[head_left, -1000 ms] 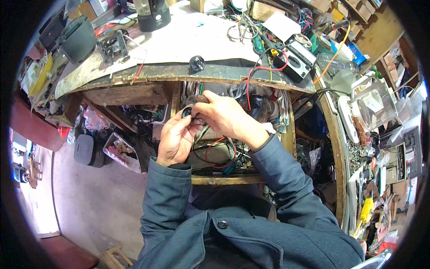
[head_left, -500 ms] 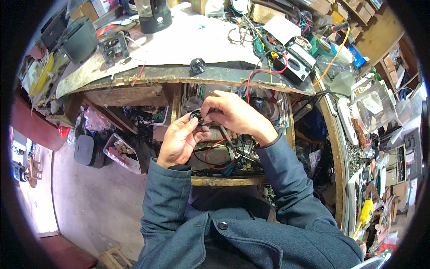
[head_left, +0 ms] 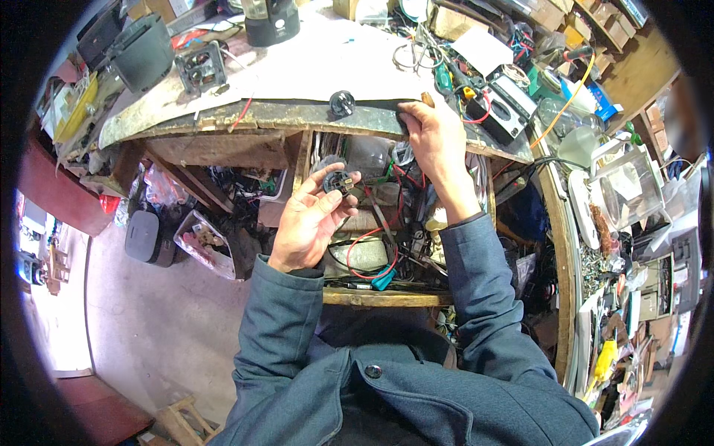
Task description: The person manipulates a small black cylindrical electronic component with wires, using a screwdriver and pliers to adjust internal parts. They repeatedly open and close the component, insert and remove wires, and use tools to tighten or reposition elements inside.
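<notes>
In my left hand, above the open drawer full of cables, I hold a round black part with small metal pieces between thumb and fingers. A second round black part lies on the dark front edge of the bench. My right hand is at that edge, to the right of this part, fingers bent and closed by a small orange-brown piece I cannot make out. Red and black wires loop inside the drawer below my hands.
The bench top carries a black appliance, a small device, and a meter with red lead. Clutter fills the right-hand bench. A box and black case sit on the floor.
My right hand has left the part in my left hand and moved up and right to the bench edge. My left hand still holds the part, now more exposed.
</notes>
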